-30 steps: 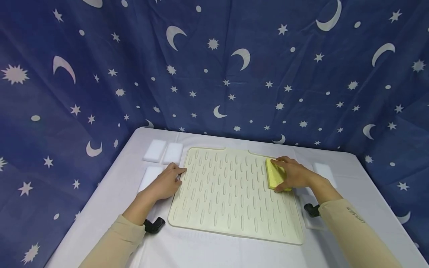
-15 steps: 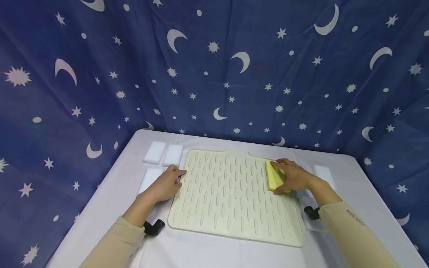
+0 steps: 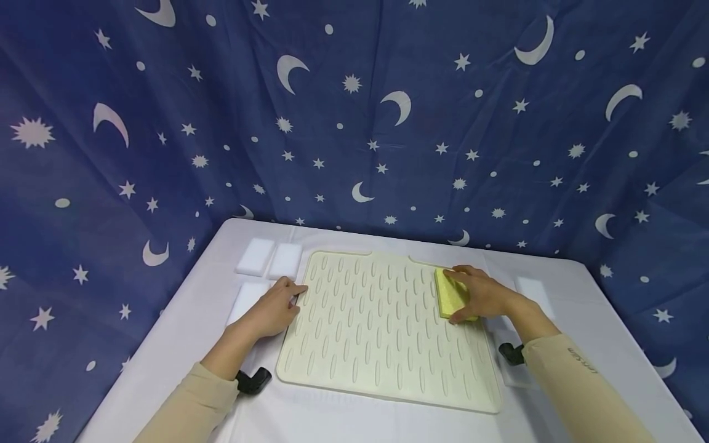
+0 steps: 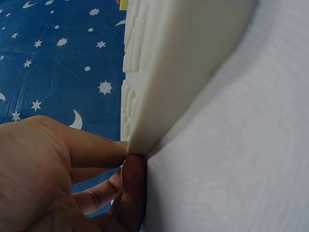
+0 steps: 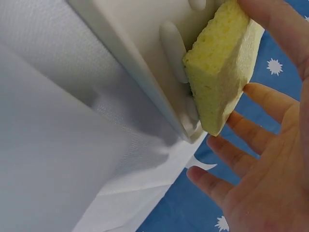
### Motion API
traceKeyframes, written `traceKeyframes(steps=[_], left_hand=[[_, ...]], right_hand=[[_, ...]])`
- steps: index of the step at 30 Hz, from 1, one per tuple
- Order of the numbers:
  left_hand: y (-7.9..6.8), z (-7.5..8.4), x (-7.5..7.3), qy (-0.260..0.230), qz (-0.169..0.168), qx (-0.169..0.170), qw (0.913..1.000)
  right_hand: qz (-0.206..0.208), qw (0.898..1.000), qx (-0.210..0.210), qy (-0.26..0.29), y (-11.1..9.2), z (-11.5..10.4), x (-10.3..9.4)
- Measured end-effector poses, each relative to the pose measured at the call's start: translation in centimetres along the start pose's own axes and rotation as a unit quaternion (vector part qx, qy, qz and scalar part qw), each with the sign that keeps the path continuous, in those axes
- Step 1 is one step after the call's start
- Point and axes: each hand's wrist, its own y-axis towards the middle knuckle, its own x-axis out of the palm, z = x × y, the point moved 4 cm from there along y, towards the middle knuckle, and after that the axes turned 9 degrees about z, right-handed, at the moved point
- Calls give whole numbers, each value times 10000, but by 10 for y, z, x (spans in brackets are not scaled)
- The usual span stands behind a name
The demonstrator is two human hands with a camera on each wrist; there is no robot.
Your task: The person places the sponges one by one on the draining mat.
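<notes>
A cream mat with raised oval ridges (image 3: 376,351) lies flat on the white-covered table. At its left edge my left hand (image 3: 275,307) pinches the rim between thumb and index finger; the left wrist view shows the mat's rim (image 4: 166,87) meeting those fingertips (image 4: 108,152). A yellow sponge (image 3: 451,297) rests on the mat's upper right part. My right hand (image 3: 480,295) holds it, thumb on the near side and fingers on the far side. Seen from the right wrist, fingertips (image 5: 251,89) touch the sponge (image 5: 219,72), and its underside against the ridges is partly hidden.
White foam blocks (image 3: 255,256) (image 3: 285,261) lie left of the mat, with another block (image 3: 247,299) partly behind my left hand. To the right, one more white block (image 3: 533,294) sits beyond my wrist. Blue star-and-moon cloth (image 3: 354,123) hangs behind the table.
My right hand and the yellow sponge have shifted slightly left across the mat. My left hand keeps its place at the mat's edge. The head view has tilted up a little.
</notes>
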Motion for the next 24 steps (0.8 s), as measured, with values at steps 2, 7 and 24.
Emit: traceKeyframes(steps=[2, 7, 24], left_hand=[[0, 0, 0, 14, -14, -1, 10000], [-1, 2, -1, 27, -31, -18, 10000], [-1, 5, -2, 72, -11, -2, 10000]], right_hand=[[13, 10000, -1, 11, -1, 0, 1], [130, 9999, -55, -55, -6, 1, 2], [447, 9988, -186, -4, -32, 13, -13]])
